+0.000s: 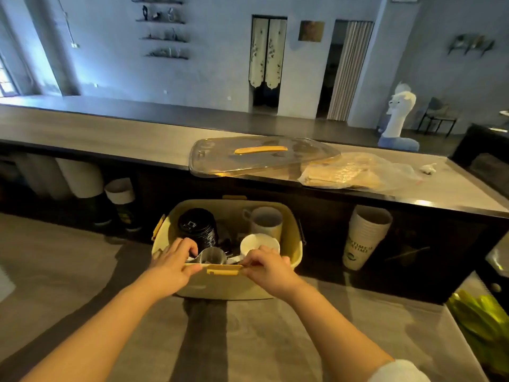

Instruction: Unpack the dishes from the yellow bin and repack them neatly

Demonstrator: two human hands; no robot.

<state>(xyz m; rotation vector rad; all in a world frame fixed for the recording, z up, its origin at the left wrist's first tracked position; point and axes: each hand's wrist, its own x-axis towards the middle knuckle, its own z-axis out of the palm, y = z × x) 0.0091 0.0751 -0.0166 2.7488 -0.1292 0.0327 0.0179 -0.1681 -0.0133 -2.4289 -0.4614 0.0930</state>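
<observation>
The yellow bin (220,288) stands on a grey surface (82,271) just before a long dark counter (110,139), holding a black dish stack (197,226), a white mug (265,221), a white bowl (259,244) and a metal cup (212,256). The left hand (173,264) and the right hand (271,267) both grip its near rim with curled fingers, one on each side of the latch (224,270). On the counter lie the clear lid (261,158) and a plastic bag (355,173); behind is a grey-blue wall with shelves (162,28) and a curtained doorway (267,56).
</observation>
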